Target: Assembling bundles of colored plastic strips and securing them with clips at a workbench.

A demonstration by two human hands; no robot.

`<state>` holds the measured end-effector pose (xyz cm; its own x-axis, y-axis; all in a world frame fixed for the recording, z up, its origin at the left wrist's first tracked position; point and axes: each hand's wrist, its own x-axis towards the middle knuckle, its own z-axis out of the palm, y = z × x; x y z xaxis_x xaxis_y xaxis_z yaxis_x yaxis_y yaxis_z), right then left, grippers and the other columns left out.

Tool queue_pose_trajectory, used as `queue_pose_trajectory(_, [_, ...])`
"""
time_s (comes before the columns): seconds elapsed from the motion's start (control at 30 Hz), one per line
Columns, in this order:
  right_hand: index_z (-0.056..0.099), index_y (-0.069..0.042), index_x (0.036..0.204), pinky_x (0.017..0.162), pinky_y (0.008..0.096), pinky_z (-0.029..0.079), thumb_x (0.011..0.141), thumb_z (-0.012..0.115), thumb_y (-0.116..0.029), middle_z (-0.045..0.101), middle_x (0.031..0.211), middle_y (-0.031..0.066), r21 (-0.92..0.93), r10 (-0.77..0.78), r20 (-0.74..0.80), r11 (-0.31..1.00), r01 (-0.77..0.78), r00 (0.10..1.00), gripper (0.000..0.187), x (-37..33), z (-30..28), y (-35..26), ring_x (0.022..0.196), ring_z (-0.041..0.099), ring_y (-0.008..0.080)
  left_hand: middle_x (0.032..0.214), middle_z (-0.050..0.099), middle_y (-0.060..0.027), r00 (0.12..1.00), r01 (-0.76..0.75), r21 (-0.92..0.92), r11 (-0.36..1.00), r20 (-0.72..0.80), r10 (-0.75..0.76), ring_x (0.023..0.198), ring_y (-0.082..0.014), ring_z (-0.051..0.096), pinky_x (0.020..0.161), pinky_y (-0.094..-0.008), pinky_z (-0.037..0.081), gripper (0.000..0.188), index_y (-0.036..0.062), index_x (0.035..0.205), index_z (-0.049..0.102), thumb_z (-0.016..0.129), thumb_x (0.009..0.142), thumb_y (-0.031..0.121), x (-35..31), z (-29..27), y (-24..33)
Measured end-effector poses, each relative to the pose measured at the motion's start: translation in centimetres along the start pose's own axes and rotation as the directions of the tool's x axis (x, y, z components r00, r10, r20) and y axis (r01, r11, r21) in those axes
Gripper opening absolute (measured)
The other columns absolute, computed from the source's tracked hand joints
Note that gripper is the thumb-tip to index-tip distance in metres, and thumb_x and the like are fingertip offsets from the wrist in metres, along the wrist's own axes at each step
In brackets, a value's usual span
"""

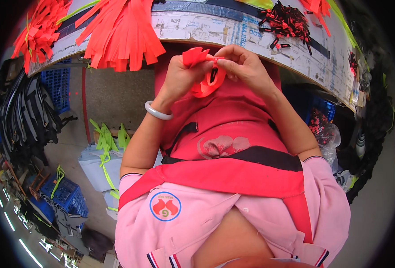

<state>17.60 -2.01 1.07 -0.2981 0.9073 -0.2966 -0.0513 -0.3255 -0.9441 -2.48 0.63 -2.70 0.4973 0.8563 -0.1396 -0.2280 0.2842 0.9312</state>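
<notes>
My left hand [184, 77], with a pale bangle [158, 110] at its wrist, pinches a bright orange-red fabric strip [203, 89]. One end of the strip sticks up above the fingers, and a loop of it hangs below. Inside the loop shows a small black piece [213, 74], perhaps a buckle; its exact kind is too small to tell. My right hand [246, 69] is closed on the same strip, with thumb and forefinger at the loop's top. Both hands are over my red apron [215, 116], just off the table's near edge.
On the worn table [184, 27] lie bundles of orange-red strips [123, 38] at the left. A heap of small black and red pieces [287, 24] lies at the right. Black straps [27, 111] hang at the far left, and blue crates [68, 196] stand on the floor.
</notes>
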Motion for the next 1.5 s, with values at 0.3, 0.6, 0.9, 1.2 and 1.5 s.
queue_pose_trajectory(0.3, [0.061, 0.000, 0.093, 0.061, 0.0190, 0.043, 0.091, 0.063, -0.016, 0.062, 0.078, -0.0007, -0.052, 0.111, 0.129, 0.993, -0.105, 0.986, 0.016, -1.0, 1.2, -0.3, 0.070, 0.055, 0.0040, 0.083, 0.065, -0.0013, 0.989, 0.110, -0.263, 0.959, -0.068, -0.132, 0.071, -0.0070, 0.059, 0.061, -0.0208, 0.046, 0.020, -0.0011, 0.104, 0.066, 0.065, 0.090, 0.012, -0.3, -0.4, 0.4])
queue_pose_trajectory(0.6, [0.062, 0.001, 0.097, 0.060, 0.0180, 0.043, 0.092, 0.064, -0.019, 0.062, 0.079, -0.0008, -0.060, 0.018, -0.038, 0.998, -0.020, 0.999, 0.020, -0.7, 1.0, -1.0, 0.071, 0.054, 0.0025, 0.096, 0.067, -0.0065, 0.986, 0.169, -0.272, 0.947, 0.034, -0.166, 0.085, -0.0119, 0.064, 0.075, -0.0248, 0.050, 0.022, -0.0028, 0.108, 0.062, 0.061, 0.092, 0.012, -0.6, -0.9, -0.4])
queue_pose_trajectory(0.9, [0.063, -0.001, 0.093, 0.054, 0.0179, 0.040, 0.091, 0.065, -0.019, 0.061, 0.075, -0.0017, -0.080, 0.031, -0.053, 0.996, -0.035, 0.998, 0.019, -0.9, 1.3, -1.0, 0.064, 0.051, 0.0020, 0.094, 0.067, -0.0060, 0.983, 0.184, -0.253, 0.950, 0.029, -0.183, 0.082, -0.0107, 0.064, 0.071, -0.0229, 0.049, 0.021, -0.0019, 0.107, 0.063, 0.062, 0.091, 0.012, -0.8, -1.2, -0.6])
queue_pose_trajectory(1.2, [0.062, -0.002, 0.090, 0.051, 0.0185, 0.039, 0.089, 0.066, -0.019, 0.060, 0.071, -0.0019, -0.061, 0.109, -0.016, 0.992, -0.110, 0.994, 0.017, -0.8, 1.0, -1.1, 0.059, 0.049, 0.0022, 0.083, 0.065, -0.0036, 0.985, 0.169, -0.171, 0.971, 0.002, -0.171, 0.068, -0.0089, 0.060, 0.058, -0.0214, 0.047, 0.019, -0.0012, 0.102, 0.065, 0.065, 0.089, 0.012, -1.0, -0.6, 0.1])
queue_pose_trajectory(1.5, [0.063, -0.001, 0.092, 0.052, 0.0183, 0.039, 0.090, 0.066, -0.019, 0.061, 0.074, -0.0018, -0.039, 0.060, -0.051, 0.997, -0.062, 0.997, 0.018, -0.5, 0.8, -0.5, 0.061, 0.049, 0.0021, 0.078, 0.064, -0.0012, 0.986, 0.161, -0.233, 0.959, -0.013, -0.168, 0.062, -0.0057, 0.056, 0.054, -0.0204, 0.043, 0.018, -0.0019, 0.100, 0.067, 0.067, 0.089, 0.012, -1.0, -0.3, 0.1])
